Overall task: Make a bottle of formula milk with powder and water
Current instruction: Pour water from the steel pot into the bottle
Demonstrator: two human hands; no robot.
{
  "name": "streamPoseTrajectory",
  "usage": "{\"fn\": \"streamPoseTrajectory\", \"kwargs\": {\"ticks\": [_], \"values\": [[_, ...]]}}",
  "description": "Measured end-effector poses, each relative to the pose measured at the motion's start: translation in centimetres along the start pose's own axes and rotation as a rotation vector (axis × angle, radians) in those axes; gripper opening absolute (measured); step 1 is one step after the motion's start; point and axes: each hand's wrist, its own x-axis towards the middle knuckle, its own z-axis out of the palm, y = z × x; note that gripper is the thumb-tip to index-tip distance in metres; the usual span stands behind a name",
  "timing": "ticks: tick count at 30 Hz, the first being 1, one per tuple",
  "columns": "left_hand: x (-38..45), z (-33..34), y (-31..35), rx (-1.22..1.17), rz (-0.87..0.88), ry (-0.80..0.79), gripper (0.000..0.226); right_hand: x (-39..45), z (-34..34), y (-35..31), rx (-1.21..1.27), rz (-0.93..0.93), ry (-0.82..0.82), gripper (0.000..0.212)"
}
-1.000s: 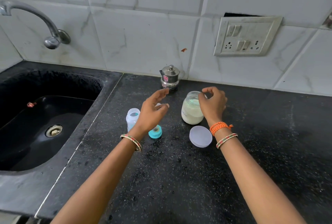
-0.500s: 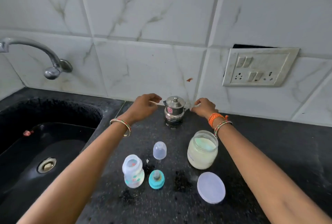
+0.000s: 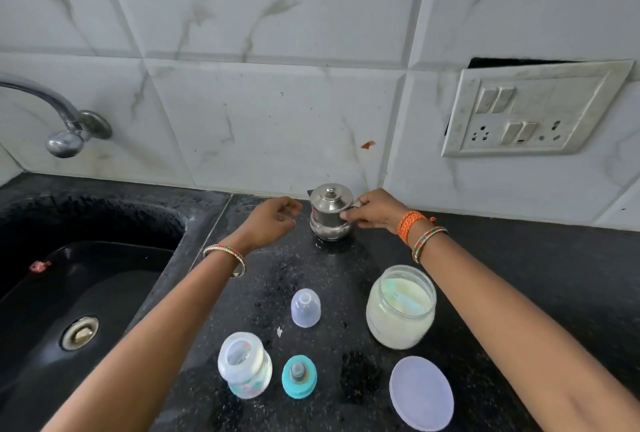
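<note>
A small lidded steel jug (image 3: pixel 329 212) stands by the wall at the back of the black counter (image 3: pixel 519 258). My right hand (image 3: pixel 372 213) grips its handle side. My left hand (image 3: pixel 273 218) hovers just left of the jug, fingers loosely curled, holding nothing. Nearer me stand an open baby bottle (image 3: pixel 245 365), a teal teat ring (image 3: pixel 299 376), a clear bottle cap (image 3: pixel 305 307) and an open glass jar of white powder (image 3: pixel 401 307). The jar's round lid (image 3: pixel 421 393) lies flat in front of it.
A black sink (image 3: pixel 86 293) with a metal drain (image 3: pixel 79 332) lies to the left, under a wall tap (image 3: pixel 65 127). A switch and socket plate (image 3: pixel 530 109) sits on the tiled wall at the right.
Both hands left the powder jar and bottle and reached back to the steel jug. My right hand has closed on its handle side. The view tipped upward toward the wall.
</note>
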Motion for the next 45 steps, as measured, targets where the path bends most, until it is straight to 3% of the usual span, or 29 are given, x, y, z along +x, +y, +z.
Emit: {"fn": "streamPoseTrajectory", "kwargs": {"ticks": [8, 13, 15, 18, 21, 24, 26, 30, 33, 36, 40, 42, 45], "values": [[-3.5, -0.9, 3.5, -0.039, 0.019, -0.091, 0.028, -5.1, -0.7, -3.3, 0.005, -0.100, 0.164, 0.043], [-7.4, -2.8, 5.4, -0.187, 0.060, -0.010, 0.069, -12.8, -2.0, -7.1, 0.302, -0.263, 0.080, 0.020], [-9.4, -3.4, 6.1, -0.242, 0.125, 0.042, 0.088, -16.2, -2.1, -8.1, 0.390, -0.317, 0.057, 0.029], [-12.8, -3.6, 7.0, -0.307, 0.226, 0.070, 0.071, -20.1, -1.2, -8.0, 0.454, -0.368, 0.052, 0.037], [-16.2, -3.0, 6.5, -0.445, 0.228, 0.126, 0.054, -23.1, 1.4, -7.0, 0.492, -0.388, 0.083, 0.018], [-19.0, -1.8, 4.9, -0.485, 0.193, 0.144, 0.067, -24.5, 4.5, -5.5, 0.500, -0.429, 0.188, 0.029], [-20.7, -0.6, 4.0, -0.479, 0.170, 0.146, 0.064, -25.6, 6.8, -4.5, 0.481, -0.480, 0.238, 0.032], [-22.7, 0.9, 3.1, -0.528, 0.155, 0.204, 0.054, -25.9, 9.6, -2.4, 0.350, -0.638, 0.216, 0.080], [-23.3, 1.1, 2.7, -0.535, 0.165, 0.203, 0.062, -25.7, 9.9, -2.2, 0.335, -0.674, 0.199, 0.099], [-23.7, 0.7, 2.6, -0.433, 0.191, 0.169, 0.072, -25.7, 9.8, -2.3, 0.360, -0.689, 0.229, 0.098], [-24.8, 1.0, 1.3, -0.102, 0.238, 0.297, 0.054, -25.5, 9.0, -1.9, 0.237, -0.694, 0.263, 0.091], [-25.6, 2.0, -0.3, -0.135, 0.203, 0.396, 0.059, -25.3, 8.4, -1.7, 0.200, -0.677, 0.272, 0.089], [-25.6, 4.1, -3.3, -0.235, 0.019, 0.370, 0.087, -24.5, 8.0, -1.1, 0.173, -0.658, 0.262, 0.086]]}}
